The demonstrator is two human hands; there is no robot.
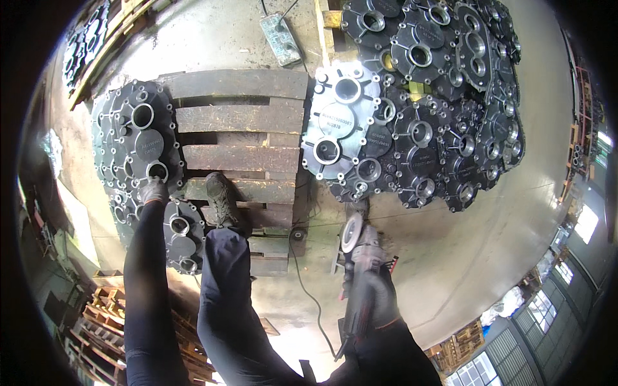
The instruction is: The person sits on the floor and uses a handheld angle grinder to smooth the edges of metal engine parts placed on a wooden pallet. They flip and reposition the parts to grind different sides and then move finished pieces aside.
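Note:
My left hand [153,191], in a grey glove, grips the rim of the lower bore on a black cast-metal housing cover [149,145]. That cover lies on top of a stack at the left edge of a wooden pallet [244,154]. An angle grinder [359,307] is in my gloved right hand [372,257], its round disc [352,233] facing forward, off the pallet's right side. The hand and tool are slightly blurred. Ahead of the grinder lies a bare silver cover [337,121] with two ringed bores, apart from the disc.
Several black covers [421,145] are piled at the right. A power strip [280,40] lies on the floor beyond the pallet. A black cable [315,299] runs over the floor near my legs. My left shoe [222,196] stands on the pallet. Wooden pallets [96,328] are stacked at lower left.

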